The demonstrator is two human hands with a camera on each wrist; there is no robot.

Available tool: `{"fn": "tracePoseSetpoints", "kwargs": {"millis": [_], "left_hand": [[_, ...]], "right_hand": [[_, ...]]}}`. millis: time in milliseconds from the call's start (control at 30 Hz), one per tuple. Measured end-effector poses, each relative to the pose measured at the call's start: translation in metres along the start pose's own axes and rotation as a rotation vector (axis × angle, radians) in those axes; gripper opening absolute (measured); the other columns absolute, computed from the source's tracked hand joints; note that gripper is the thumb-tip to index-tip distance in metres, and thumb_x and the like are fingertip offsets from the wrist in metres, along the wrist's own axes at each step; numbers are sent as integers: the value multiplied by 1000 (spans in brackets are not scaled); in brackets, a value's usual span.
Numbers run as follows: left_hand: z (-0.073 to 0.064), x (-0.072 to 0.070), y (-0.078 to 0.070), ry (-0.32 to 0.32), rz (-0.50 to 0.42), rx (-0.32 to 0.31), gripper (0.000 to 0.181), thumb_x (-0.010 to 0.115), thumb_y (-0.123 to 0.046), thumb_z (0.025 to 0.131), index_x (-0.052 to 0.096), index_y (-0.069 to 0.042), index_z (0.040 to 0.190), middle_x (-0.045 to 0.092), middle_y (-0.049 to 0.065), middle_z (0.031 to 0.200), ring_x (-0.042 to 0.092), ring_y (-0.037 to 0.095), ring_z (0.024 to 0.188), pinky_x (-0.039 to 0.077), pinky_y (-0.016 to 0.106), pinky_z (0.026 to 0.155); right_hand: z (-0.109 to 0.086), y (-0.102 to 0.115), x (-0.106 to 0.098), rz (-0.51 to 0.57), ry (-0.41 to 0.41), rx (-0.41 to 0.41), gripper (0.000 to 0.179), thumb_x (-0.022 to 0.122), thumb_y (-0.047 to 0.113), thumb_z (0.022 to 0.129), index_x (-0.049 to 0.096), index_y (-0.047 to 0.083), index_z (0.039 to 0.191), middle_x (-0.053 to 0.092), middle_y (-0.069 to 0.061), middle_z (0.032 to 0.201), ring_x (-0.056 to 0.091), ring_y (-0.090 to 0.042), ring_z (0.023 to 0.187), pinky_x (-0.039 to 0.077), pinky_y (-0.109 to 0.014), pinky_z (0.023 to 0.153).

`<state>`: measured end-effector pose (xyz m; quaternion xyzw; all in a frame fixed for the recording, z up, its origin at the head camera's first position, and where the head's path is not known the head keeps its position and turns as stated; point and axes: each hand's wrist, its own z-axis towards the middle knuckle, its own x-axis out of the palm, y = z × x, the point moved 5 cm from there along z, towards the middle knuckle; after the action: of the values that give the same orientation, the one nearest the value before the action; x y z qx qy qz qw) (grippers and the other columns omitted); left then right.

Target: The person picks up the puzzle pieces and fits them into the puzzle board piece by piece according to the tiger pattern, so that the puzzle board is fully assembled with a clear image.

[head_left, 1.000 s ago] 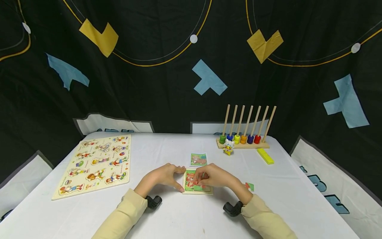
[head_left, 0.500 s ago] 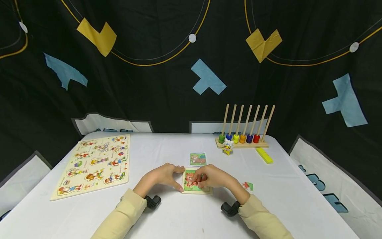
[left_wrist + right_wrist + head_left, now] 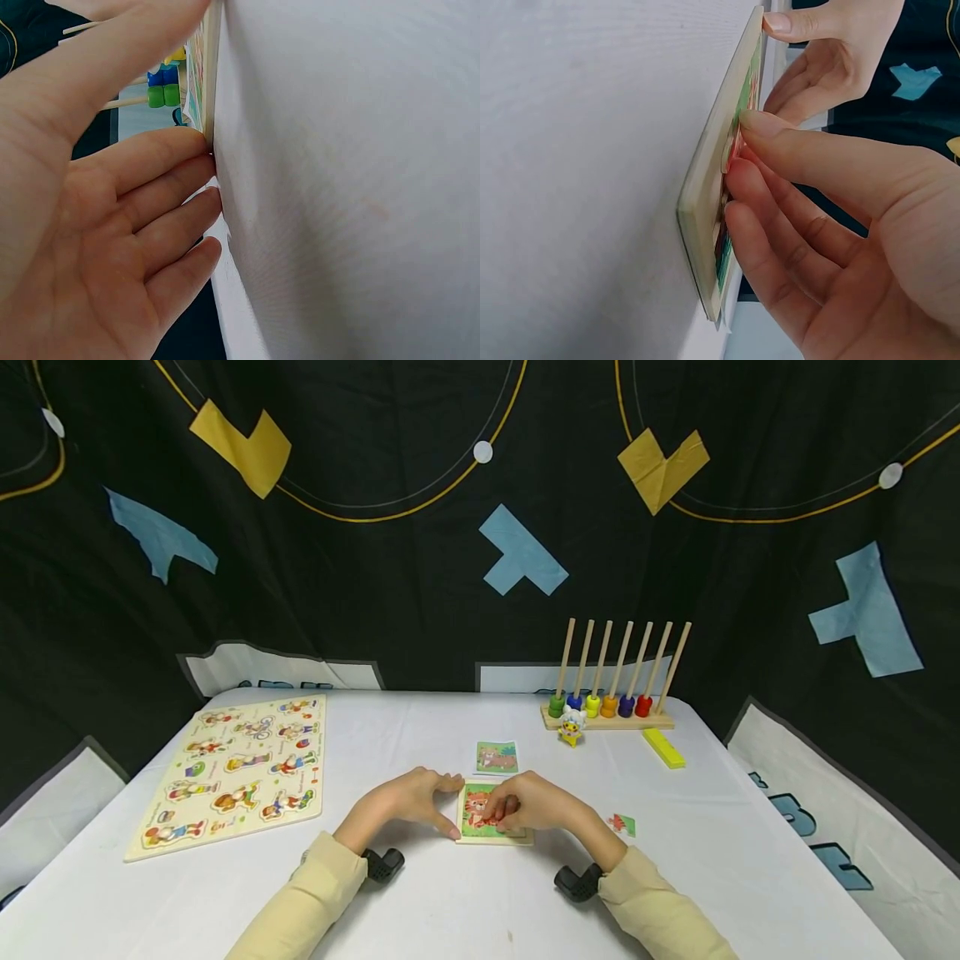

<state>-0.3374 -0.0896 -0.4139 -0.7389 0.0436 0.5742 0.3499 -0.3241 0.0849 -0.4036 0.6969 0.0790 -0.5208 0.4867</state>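
Note:
A small wooden picture puzzle (image 3: 474,839) with a red tiger-like animal on green lies in front of me, in a pale tray frame (image 3: 697,202). My left hand (image 3: 416,797) rests at its left side, thumb near the front corner and fingertips by the back one. In the left wrist view those fingers (image 3: 165,154) are nearly straight against the edge. Over the right part of the puzzle is my right hand (image 3: 536,802), thumb and fingers pinching a puzzle piece (image 3: 733,150) at the frame's surface. The curled fingers hide most of that piece.
Behind the puzzle lies a picture card (image 3: 497,758) with a brown animal. A loose picture piece (image 3: 622,824) is by the right wrist. Farther back are a peg stacker (image 3: 607,722), a small figurine (image 3: 572,727) and a yellow block (image 3: 663,749). A large peg board (image 3: 225,777) covers the left side.
The right hand shifts very slightly over the puzzle, and more of the red animal shows by its fingertips. The left hand stays at the frame's edge.

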Motion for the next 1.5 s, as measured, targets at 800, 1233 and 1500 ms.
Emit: {"fn": "tracePoseSetpoints", "kwargs": {"millis": [800,1233,1500], "left_hand": [[1,1,0,-2,4,5,85,86,-44,66,55,-6,136,49,8,142,39,29,135,32,45,110],[-1,-1,-1,-2,-1,4,86,87,-43,66,54,-5,136,48,10,143,39,32,135,31,46,110],[-1,-1,-1,-5,0,3,86,87,-43,65,55,-4,136,49,11,142,39,32,135,32,47,110]], "right_hand": [[-15,-5,-15,-15,47,-23,24,75,5,83,72,8,107,70,0,93,60,-6,79,51,-22,71],[-53,-26,-45,-80,-5,61,21,74,6,83,70,8,104,69,-2,96,61,-8,82,52,-24,68],[-82,-34,-54,-105,-23,113,23,75,6,82,70,7,104,68,-2,100,61,-12,83,52,-24,66]]}}
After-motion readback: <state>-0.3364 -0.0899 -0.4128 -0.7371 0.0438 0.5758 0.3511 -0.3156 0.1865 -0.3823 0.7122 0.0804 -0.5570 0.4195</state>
